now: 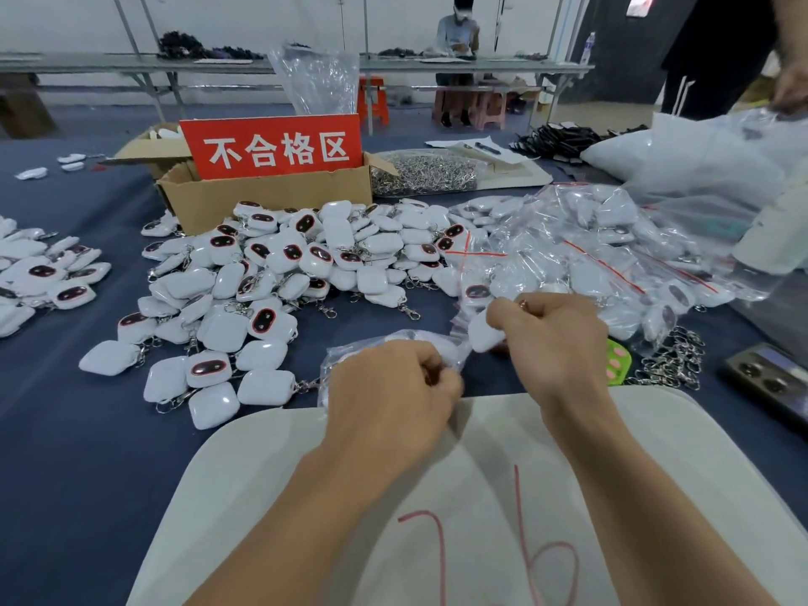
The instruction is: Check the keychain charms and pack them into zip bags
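Keychain charms [280, 264] lie in a loose white heap on the blue tablecloth [65, 430] ahead of you, just in front of the cardboard box [262, 203] that carries a red sign [273, 146]. You hold one white charm [483, 336] in your right hand [555, 338], thumb and fingers curled round it in a pinch at the mouth of a clear zip bag [376, 345]. You cannot tell whether it is inside the plastic or just beside it. Your left hand [393, 387] is curled as well, gripping the bunched plastic of the bag near its opening, with the fingertips hidden behind your knuckles. Both hands hover over the far edge of the white mat [481, 474], which has red marks on it.

To your right sits a heap of filled bags [590, 255] with red seal strips. Loose metal clasps [673, 360] and a green object [618, 363] lie beside it, and a phone [769, 378] lies further right. A smaller pile [43, 273] of charms lies well apart at your left.
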A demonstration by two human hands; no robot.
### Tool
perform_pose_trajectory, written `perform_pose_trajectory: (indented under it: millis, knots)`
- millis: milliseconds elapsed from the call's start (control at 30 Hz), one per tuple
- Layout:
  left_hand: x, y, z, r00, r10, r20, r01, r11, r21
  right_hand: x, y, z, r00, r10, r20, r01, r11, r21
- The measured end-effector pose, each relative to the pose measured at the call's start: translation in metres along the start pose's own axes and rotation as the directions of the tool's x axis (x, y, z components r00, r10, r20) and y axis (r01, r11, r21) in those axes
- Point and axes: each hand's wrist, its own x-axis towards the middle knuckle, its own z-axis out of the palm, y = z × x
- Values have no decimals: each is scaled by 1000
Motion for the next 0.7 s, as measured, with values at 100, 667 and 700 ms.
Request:
perform_pose_trajectory:
  millis: [100, 667, 700]
  knots:
    - [2, -2, 0, 996, -84, -36, 74, 970, -233, 0, 1, 0, 998, -5, 68, 4, 1000, 18]
    - [-4, 3, -11, 945, 172, -279, -259, 914, -313, -16, -5, 11, 863, -180, 472, 137, 983, 125]
    - [-5, 4, -11, 940, 194, -281, -281, 907, -314, -18, -7, 12, 857, -197, 476, 170, 980, 100]
